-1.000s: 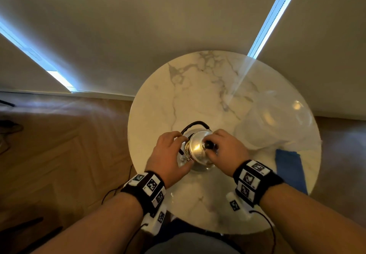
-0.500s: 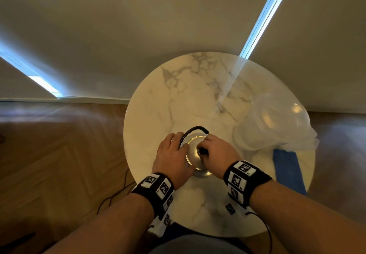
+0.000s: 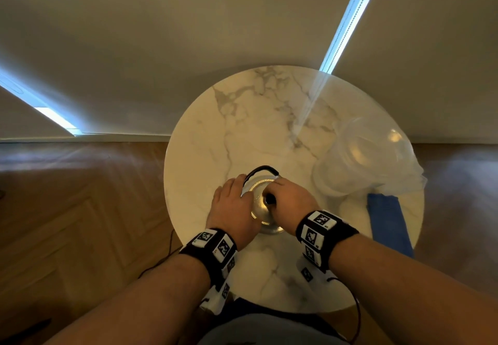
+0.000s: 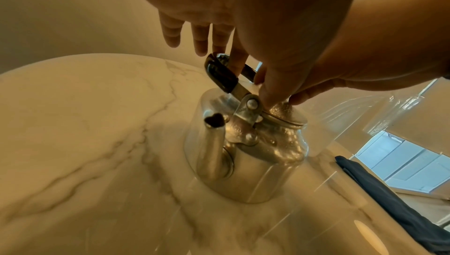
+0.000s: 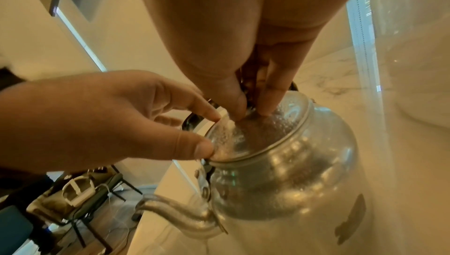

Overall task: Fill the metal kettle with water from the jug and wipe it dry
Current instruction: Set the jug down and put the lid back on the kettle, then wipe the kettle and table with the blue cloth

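The metal kettle [image 3: 266,222] stands near the front of the round marble table [image 3: 242,129], spout toward me on the left. Its lid [image 5: 268,132] sits on the opening, and drops of water cover the lid and shoulder [image 4: 287,143]. My right hand [image 5: 253,112] pinches the lid's knob from above. My left hand [image 5: 210,134] rests thumb and forefinger on the lid's rim, its other fingers [image 4: 202,37] straight beside the black handle [image 4: 219,74], which is tipped back. The clear plastic jug [image 3: 361,161] stands to the right, apart from both hands.
A folded blue cloth [image 3: 388,223] lies at the table's right edge, just in front of the jug. Wood floor surrounds the table, a wall stands behind it, and a thin cable [image 3: 161,261] hangs past the front left edge.
One second ago my right hand held the lid tilted above the opening. It has lowered the lid flat onto the kettle, and my left hand has shifted from the body up to the rim.
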